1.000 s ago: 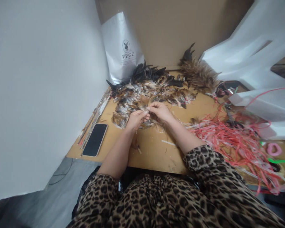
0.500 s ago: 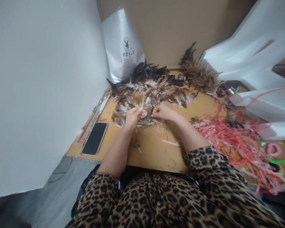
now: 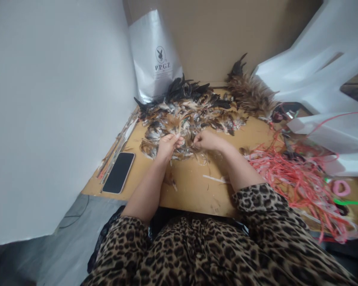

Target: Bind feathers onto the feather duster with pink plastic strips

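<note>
My left hand (image 3: 168, 146) is closed at the near edge of a feather pile, with thumb and fingers pinching the base of a tan feather (image 3: 179, 126) that points up and away. To its right, a short gap apart, my right hand (image 3: 208, 141) is closed in a pinch. Whatever its fingertips hold, if anything, is too small to make out. Brown, white and black feathers (image 3: 193, 113) lie heaped under and beyond both hands. A few thin loose bits lie on the table near my right wrist.
A black-screened phone (image 3: 118, 172) lies at left on the tan table (image 3: 191, 190). Behind stands a silver-white bag (image 3: 158, 47). At right are tangled red strips (image 3: 286, 171), a bundle of brown feathers (image 3: 252, 93), a pink ring (image 3: 341, 188) and white bags (image 3: 304, 59).
My right hand has moved slightly to the right, away from my left hand. My left hand keeps its pinch in nearly the same place.
</note>
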The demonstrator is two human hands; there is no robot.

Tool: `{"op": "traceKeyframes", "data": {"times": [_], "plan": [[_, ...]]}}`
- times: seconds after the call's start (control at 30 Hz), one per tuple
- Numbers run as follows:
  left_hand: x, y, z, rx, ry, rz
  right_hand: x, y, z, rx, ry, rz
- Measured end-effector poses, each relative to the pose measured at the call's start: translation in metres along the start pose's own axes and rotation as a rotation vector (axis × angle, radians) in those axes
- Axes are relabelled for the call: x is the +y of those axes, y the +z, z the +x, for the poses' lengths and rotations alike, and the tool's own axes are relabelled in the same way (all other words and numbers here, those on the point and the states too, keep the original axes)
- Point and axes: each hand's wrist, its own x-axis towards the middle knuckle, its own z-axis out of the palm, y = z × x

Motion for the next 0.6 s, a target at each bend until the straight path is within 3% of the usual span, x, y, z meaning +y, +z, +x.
{"op": "traceKeyframes", "data": {"times": [0.17,0.3,0.43,0.6], "plan": [[0.000,0.002,-0.001,-0.026,-0.063,-0.019,0.009,-0.007,0.002,0.053,-0.040,0.698],[-0.001,0.004,-0.003,-0.063,-0.166,-0.053,0.002,0.004,0.008,0.092,-0.004,1.032],[-0.004,0.004,-0.002,-0.100,-0.225,-0.134,-0.006,0.019,0.013,0.142,0.011,1.191],[-0.006,0.006,-0.003,-0.103,-0.266,-0.181,-0.013,0.034,0.016,0.257,0.009,1.152]]}}
